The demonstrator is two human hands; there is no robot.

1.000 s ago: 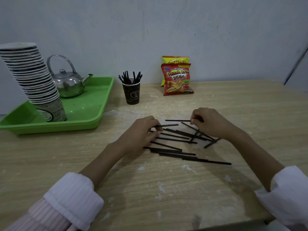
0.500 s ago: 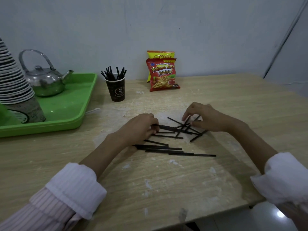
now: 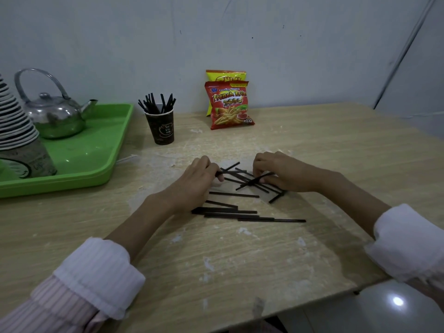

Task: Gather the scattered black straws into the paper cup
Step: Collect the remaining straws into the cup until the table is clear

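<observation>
While my left hand (image 3: 197, 181) and right hand (image 3: 283, 171) each pinch black straws (image 3: 234, 194), loose ones lie between them, mid-counter (image 3: 240, 260); paper cup (image 3: 160, 127) near far edge.

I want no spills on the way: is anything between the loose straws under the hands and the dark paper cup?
Nothing visible: bare table lies between the scattered straws and the paper cup. The green tray sits left of that line.

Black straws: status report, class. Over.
Both hands, left and right, pinching black plastic straws on the table. Dark paper cup part-filled. Path unobstructed.
</observation>
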